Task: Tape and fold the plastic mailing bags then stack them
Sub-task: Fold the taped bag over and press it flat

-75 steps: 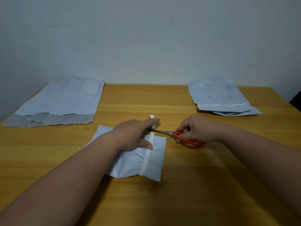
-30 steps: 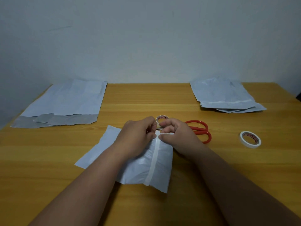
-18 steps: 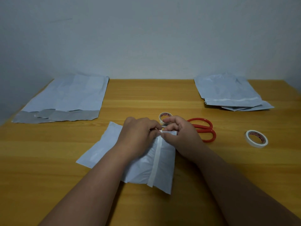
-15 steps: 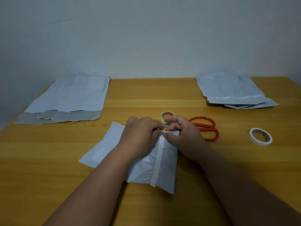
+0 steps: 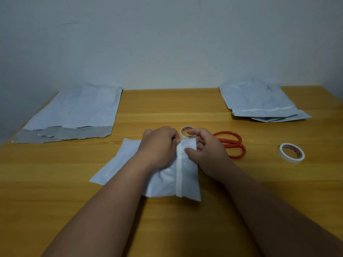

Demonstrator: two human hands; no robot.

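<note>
Both hands (image 5: 159,145) (image 5: 206,153) pinching folded bag's (image 5: 167,179) taped edge

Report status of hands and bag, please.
Both hands, left and right, gripping folded bag at far edge. Tape strip on. Nothing blocking.

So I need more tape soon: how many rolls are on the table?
2: one tape roll just beyond the hands, partly hidden; another lies right of the scissors.

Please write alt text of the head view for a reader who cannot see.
Two hands, left and right, press a tape strip onto a folded bag on a table. Behind lie scissors and two tape rolls; bag piles sit far left and far right.
</note>
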